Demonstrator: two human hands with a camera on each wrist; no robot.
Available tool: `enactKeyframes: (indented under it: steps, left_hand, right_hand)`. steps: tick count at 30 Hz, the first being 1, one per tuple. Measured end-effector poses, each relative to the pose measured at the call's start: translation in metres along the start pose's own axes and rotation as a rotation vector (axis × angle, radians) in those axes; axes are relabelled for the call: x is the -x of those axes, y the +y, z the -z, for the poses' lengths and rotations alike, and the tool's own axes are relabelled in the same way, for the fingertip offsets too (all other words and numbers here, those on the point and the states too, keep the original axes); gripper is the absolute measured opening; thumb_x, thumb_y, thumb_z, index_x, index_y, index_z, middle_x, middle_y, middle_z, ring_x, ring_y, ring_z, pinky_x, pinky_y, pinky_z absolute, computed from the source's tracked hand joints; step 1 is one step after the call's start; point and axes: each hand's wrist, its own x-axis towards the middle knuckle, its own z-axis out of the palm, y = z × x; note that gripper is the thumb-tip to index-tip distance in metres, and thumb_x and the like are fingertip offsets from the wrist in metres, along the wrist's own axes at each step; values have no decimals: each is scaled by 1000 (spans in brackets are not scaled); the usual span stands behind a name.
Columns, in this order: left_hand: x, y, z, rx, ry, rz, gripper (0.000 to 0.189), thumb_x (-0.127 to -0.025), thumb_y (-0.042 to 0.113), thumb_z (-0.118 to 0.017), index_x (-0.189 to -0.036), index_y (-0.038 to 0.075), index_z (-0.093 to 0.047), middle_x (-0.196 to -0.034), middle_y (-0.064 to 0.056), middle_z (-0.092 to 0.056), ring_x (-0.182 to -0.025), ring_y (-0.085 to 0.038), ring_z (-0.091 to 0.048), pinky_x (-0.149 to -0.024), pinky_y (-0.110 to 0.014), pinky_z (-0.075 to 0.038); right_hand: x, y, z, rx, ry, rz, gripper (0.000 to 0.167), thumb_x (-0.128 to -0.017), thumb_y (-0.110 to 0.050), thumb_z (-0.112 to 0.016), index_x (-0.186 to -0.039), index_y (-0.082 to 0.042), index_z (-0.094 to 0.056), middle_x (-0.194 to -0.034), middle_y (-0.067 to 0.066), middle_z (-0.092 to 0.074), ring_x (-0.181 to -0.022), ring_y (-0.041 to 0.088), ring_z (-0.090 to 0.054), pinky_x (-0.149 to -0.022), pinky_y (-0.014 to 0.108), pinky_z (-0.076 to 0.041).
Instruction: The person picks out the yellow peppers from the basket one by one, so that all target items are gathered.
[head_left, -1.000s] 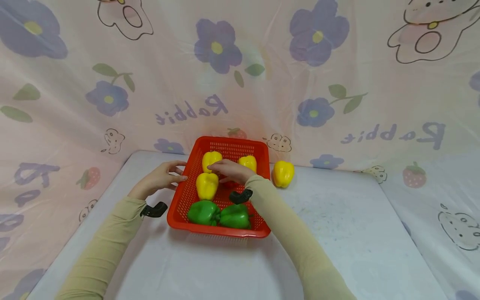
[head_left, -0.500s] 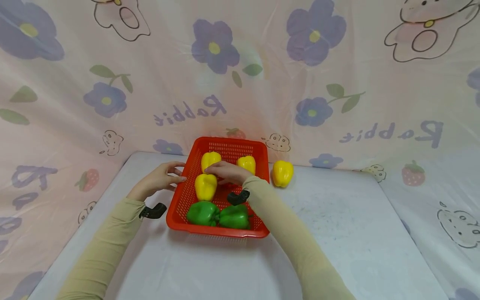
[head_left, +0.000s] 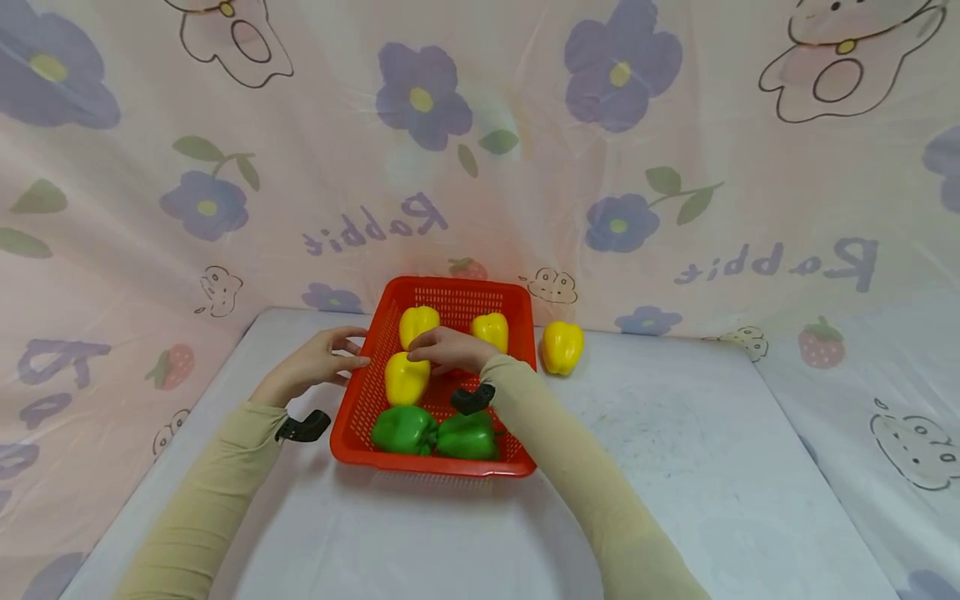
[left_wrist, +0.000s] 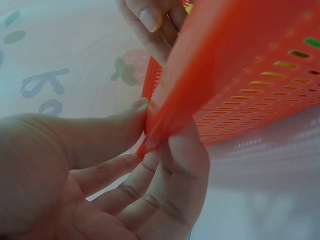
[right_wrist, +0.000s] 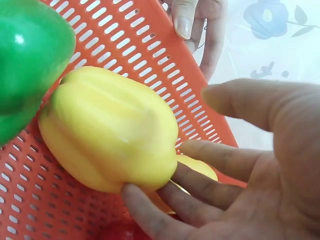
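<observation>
My left hand (head_left: 318, 360) pinches the left rim of a red plastic basket (left_wrist: 220, 55), thumb on one side and fingers on the other. Inside the basket, my right hand (head_left: 453, 348) reaches over a yellow bell pepper (head_left: 406, 381). In the right wrist view its fingertips are at the end of that pepper (right_wrist: 107, 130), with the thumb held apart from it. Two more yellow peppers, one far left (head_left: 417, 325) and one far right (head_left: 491, 331), lie in the basket. Under my right hand shows a glossy red thing (right_wrist: 122, 231), mostly hidden.
Two green bell peppers (head_left: 405, 430) (head_left: 467, 436) lie at the basket's near end. Outside, right of the basket, another yellow pepper (head_left: 562, 347) sits on the white table (head_left: 675, 450). A printed curtain (head_left: 480, 208) hangs behind the table.
My right hand has moved slightly nearer, from beside the far-left yellow pepper to over the top of the nearer one. The left hand keeps its place at the rim.
</observation>
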Motion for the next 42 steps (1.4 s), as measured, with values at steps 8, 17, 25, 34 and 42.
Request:
enactKeyframes:
  steps: [8, 17, 25, 34, 42]
  left_hand:
    - [0, -1, 1, 0, 0, 0, 63, -93, 11, -63, -146, -3, -29, -115, -27, -50, -88, -26, -63, -74, -41, -57]
    - [-1, -3, 1, 8, 0, -4, 62, -94, 9, -62, -145, -2, -30, -113, -26, -50, -86, -26, -63, -73, -41, -57]
    - [-2, -4, 1, 16, -3, -10, 62, -94, 10, -62, -145, -3, -30, -113, -26, -50, -86, -25, -63, -73, -41, -57]
    - [-1, -3, 1, 11, -1, -10, 61, -94, 9, -62, -145, -3, -30, -113, -26, -50, -86, -25, -63, -73, -41, -57]
    - [-1, -1, 1, -5, -2, -4, 62, -94, 10, -62, -145, -3, -30, -112, -25, -50, -87, -25, -62, -74, -41, -57]
  right_hand:
    - [-1, 1, 0, 46, -6, 26, 47, -95, -15, -61, -137, 1, -49, -136, 12, -51, -116, 21, -54, -94, 38, -48]
    - [-3, 1, -1, 175, -7, 57, 48, -89, -5, -66, -136, -4, -53, -132, 8, -55, -116, 21, -52, -95, 32, -45]
    - [-4, 0, -3, 239, 2, 72, 49, -88, -2, -67, -135, -6, -55, -131, 6, -56, -117, 20, -52, -99, 31, -42]
    - [-6, -1, -6, 261, 10, 69, 49, -87, -1, -68, -135, -6, -54, -131, 9, -55, -121, 23, -51, -99, 32, -42]
    - [-9, 0, -10, 247, 38, 47, 47, -85, -3, -71, -130, -8, -58, -125, 8, -59, -113, 21, -55, -95, 31, -46]
